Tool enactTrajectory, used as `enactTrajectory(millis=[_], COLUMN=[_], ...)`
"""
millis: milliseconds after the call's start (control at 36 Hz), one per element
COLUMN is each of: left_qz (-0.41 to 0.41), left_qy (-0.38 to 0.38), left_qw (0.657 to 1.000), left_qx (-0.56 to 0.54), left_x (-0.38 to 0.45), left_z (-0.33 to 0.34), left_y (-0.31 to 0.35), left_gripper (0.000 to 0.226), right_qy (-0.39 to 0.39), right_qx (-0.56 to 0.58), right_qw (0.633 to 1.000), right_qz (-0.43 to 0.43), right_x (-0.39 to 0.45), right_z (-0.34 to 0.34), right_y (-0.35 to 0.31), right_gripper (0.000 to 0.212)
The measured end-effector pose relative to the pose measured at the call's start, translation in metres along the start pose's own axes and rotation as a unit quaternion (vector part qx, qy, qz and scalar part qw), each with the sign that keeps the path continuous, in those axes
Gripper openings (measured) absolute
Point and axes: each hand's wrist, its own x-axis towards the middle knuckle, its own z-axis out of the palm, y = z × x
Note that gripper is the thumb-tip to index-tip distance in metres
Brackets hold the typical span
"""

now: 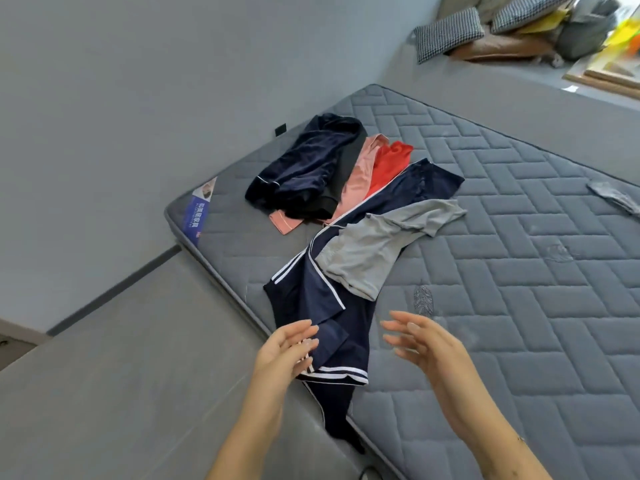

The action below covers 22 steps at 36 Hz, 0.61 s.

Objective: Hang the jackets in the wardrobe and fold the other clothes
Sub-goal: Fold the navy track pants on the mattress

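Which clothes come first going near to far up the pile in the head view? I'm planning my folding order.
Navy white-striped garment → grey garment → red garment → dark velvet garment, farthest. The pink piece overlaps too much to place.

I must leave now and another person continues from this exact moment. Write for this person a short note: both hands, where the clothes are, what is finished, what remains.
Left hand: open, empty, over the near end of the navy striped garment.
Right hand: open, empty, above the mattress beside that garment.
Clothes: all unfolded on the mattress. The grey garment lies partly on the navy striped one. Behind: the dark velvet garment, pink garment and red garment in one heap. A small grey piece lies apart at the right edge.
Done: nothing folded or hung that I can see.
Left: everything. The wardrobe is not in view.
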Motion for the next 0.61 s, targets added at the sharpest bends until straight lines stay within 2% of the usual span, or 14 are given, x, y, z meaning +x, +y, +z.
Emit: enactTrajectory(millis=[222, 389, 444, 528, 611], left_qz=[-0.06, -0.03, 0.008, 0.039, 0.05], left_qy=[0.065, 0.117, 0.105, 0.045, 0.028], left_qw=[0.987, 0.962, 0.961, 0.953, 0.937], left_qx=[0.131, 0.246, 0.257, 0.296, 0.346], left_x=[0.162, 0.276, 0.303, 0.333, 0.354], left_z=[-0.015, -0.03, -0.029, -0.023, -0.021], left_y=[-0.1, -0.161, -0.174, -0.187, -0.195], left_gripper=[0.025, 0.051, 0.058, 0.071, 0.066], right_qy=[0.041, 0.067, 0.079, 0.102, 0.152], right_qx=[-0.03, -0.044, -0.046, -0.043, -0.053], right_qw=[0.991, 0.974, 0.968, 0.962, 0.959], right_qz=[0.125, 0.214, 0.235, 0.248, 0.231], right_x=[0.108, 0.178, 0.197, 0.222, 0.248], right_z=[0.002, 0.012, 0.014, 0.015, 0.014], right_y=[0.104, 0.192, 0.215, 0.24, 0.249], right_gripper=[0.025, 0.026, 0.024, 0.02, 0.022])
